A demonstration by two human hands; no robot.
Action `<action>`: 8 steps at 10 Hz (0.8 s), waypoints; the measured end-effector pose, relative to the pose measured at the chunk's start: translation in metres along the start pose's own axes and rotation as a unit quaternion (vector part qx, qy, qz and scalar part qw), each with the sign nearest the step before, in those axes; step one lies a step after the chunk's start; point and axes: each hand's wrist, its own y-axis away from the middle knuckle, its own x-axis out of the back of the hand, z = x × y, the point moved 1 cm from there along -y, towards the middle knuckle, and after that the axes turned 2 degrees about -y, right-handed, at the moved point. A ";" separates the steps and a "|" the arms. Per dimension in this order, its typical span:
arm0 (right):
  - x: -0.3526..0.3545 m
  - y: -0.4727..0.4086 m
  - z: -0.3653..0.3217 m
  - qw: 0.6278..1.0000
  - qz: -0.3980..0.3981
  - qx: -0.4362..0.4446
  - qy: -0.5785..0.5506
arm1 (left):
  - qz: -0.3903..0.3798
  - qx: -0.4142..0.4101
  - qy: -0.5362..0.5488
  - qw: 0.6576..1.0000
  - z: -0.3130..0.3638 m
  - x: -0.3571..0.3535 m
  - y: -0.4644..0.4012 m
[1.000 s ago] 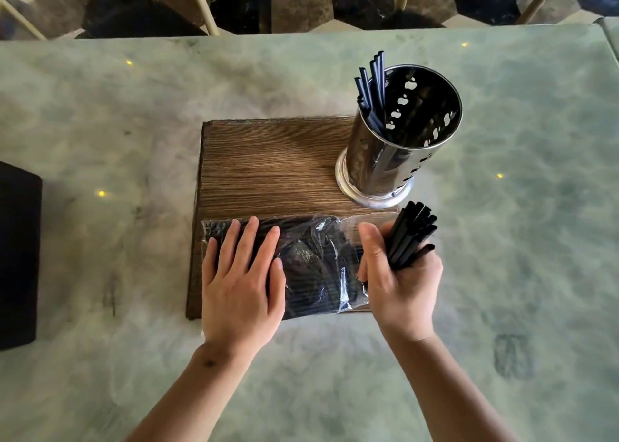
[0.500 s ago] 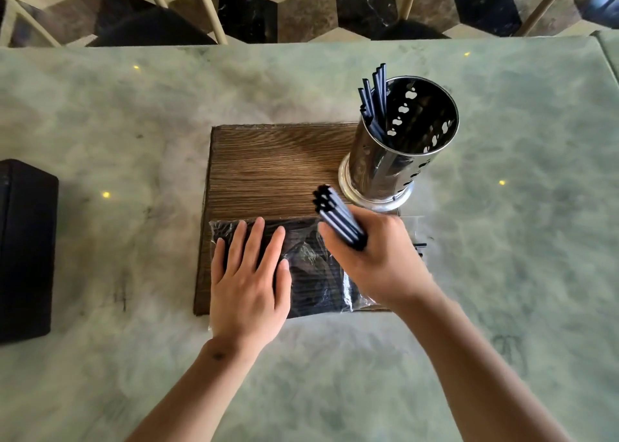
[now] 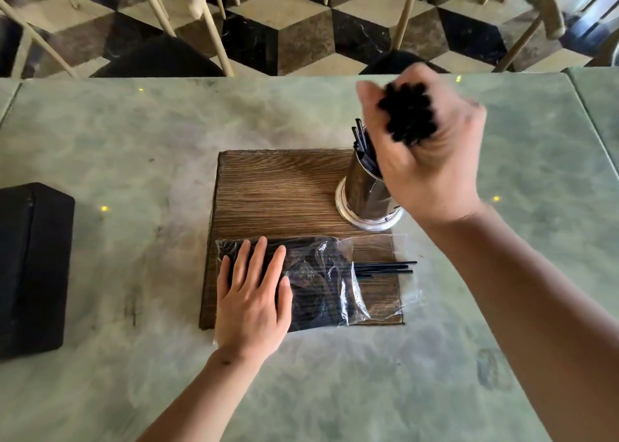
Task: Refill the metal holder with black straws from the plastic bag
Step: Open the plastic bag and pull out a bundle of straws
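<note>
My right hand (image 3: 432,160) grips a bundle of black straws (image 3: 407,113), held upright over the metal holder (image 3: 363,195); the hand covers the holder's mouth. A few straws stick up from the holder's left side. The holder stands at the far right of a wooden board (image 3: 278,190). The clear plastic bag (image 3: 321,284) of black straws lies along the board's near edge, and several loose straws (image 3: 385,268) poke out of its open right end. My left hand (image 3: 251,294) presses flat on the bag's left part, fingers straight.
The board lies on a pale green marble table (image 3: 134,140). A black box (image 3: 30,267) sits at the left edge. Chair legs and a patterned floor show beyond the table's far edge.
My right hand lifted the straw bundle from beside the bag up over the holder and turned it upright. The left hand stayed on the bag. The view tilted up.
</note>
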 end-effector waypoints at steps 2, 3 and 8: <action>-0.008 0.027 0.020 0.975 0.092 -0.193 -0.063 | -0.004 0.002 -0.002 1.000 0.000 0.001 -0.001; -0.010 0.036 0.026 0.983 0.039 -0.179 0.012 | 0.002 0.003 -0.006 1.000 0.000 0.002 -0.001; -0.012 0.043 0.036 0.957 -0.118 -0.101 0.243 | 0.002 -0.001 -0.016 1.000 -0.002 -0.002 0.000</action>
